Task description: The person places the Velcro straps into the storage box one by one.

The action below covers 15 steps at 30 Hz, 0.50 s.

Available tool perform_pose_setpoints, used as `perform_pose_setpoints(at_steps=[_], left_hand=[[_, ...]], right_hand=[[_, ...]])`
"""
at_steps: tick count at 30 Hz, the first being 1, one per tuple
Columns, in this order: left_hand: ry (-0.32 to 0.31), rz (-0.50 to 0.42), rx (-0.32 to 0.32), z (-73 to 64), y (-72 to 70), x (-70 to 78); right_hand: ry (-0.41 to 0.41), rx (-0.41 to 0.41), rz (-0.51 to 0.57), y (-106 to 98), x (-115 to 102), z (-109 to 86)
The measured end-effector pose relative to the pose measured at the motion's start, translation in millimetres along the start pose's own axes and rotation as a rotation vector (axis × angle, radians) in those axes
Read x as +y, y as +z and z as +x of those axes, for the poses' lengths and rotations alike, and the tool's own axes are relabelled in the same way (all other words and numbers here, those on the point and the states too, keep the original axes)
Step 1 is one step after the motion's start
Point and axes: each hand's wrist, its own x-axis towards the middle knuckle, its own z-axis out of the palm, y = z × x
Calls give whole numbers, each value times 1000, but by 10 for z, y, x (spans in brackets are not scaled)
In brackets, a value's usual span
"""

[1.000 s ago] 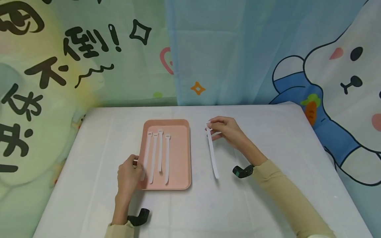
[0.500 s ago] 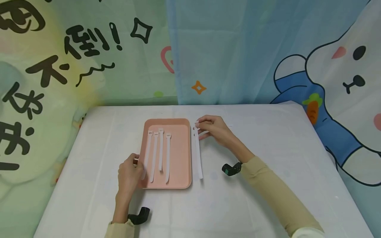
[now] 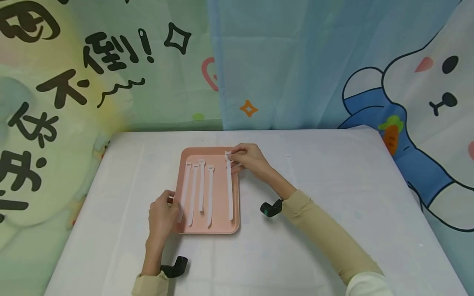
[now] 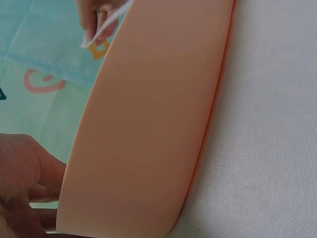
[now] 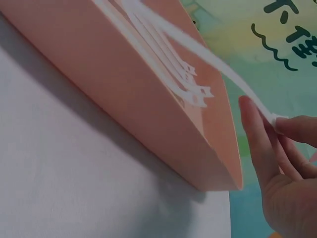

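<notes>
A white cable tie (image 3: 229,189) with a slotted head hangs lengthwise over the right side of the pink tray (image 3: 220,201). My right hand (image 3: 252,159) pinches it near the head between thumb and fingers. In the right wrist view the strap of the tie (image 5: 198,49) bends down toward the tray, its tail end out of sight. Several similar white ties (image 3: 210,195) lie side by side in the tray, heads at the far end. At the tray's left wall my left hand (image 3: 162,216) grips the rim; the left wrist view shows its fingers (image 4: 47,168) at the edge.
A white cloth covers the table (image 3: 314,164) all around the tray. Printed curtains (image 3: 289,74) hang behind and to the sides. Each wrist carries a small black camera (image 3: 272,208).
My right hand has carried the cable tie leftward, from the table right of the tray to over the tray's right side. My left hand stays at the tray's left edge.
</notes>
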Motion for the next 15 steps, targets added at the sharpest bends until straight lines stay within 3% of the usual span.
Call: perform_pose_setpoints(at_steps=[11, 15], left_hand=[[6, 7, 4, 12, 14, -18], [-2, 6, -4, 16, 14, -28]], right_hand=[[72, 70, -275, 295, 11, 88], [108, 40, -324, 344, 1, 122]])
